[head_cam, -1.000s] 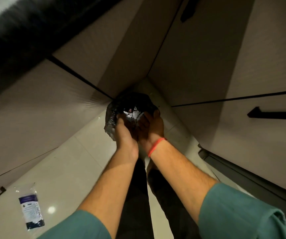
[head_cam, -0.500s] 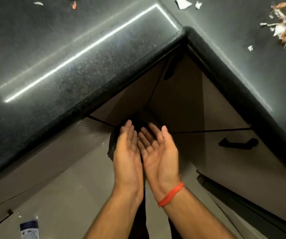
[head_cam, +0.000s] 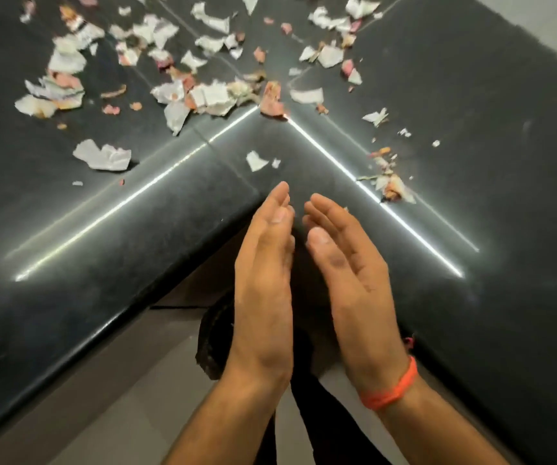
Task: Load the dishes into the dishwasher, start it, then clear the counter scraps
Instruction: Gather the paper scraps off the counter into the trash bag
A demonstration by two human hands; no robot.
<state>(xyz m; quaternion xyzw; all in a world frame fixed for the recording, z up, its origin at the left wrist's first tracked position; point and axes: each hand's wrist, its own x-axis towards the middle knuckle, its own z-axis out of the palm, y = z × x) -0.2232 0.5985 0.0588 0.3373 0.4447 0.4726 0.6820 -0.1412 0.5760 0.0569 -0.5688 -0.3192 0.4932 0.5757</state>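
The scraps [head_cam: 203, 92], torn white and pinkish bits, lie scattered across the far part of the dark corner desk [head_cam: 85, 213]. A few lie nearer its inner edge. My left hand [head_cam: 263, 280] and right hand [head_cam: 354, 280] hang palm to palm just apart over that edge, fingers [head_cam: 280, 199] straight, holding nothing. An orange band [head_cam: 391, 391] circles my right wrist.

orange wristband [head_cam: 391, 390], pale floor tiles [head_cam: 129, 407], light strip reflections [head_cam: 129, 203]
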